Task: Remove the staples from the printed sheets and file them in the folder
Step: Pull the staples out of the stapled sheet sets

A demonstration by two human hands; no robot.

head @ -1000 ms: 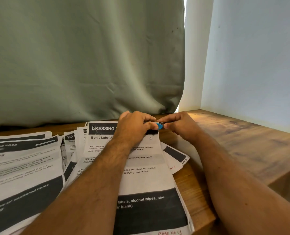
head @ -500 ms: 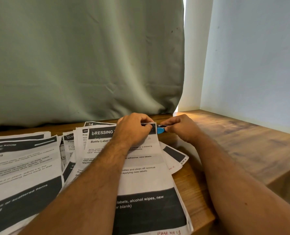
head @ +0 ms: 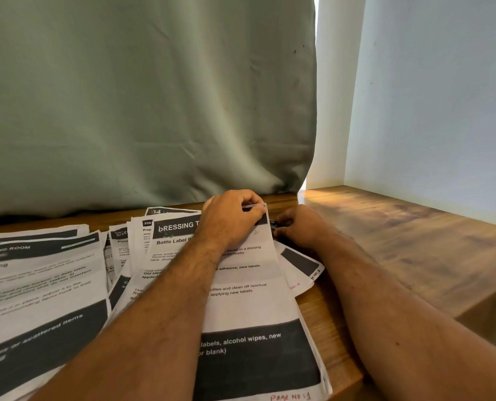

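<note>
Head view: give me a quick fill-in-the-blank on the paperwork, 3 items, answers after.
1. The left hand pinches the top ____ corner of the top sheet.
2. That sheet's header begins with the word ____.
3. Red handwriting at the sheet's near edge reads "Page No: ____".

Missing words: right; DRESSING; 1
</note>
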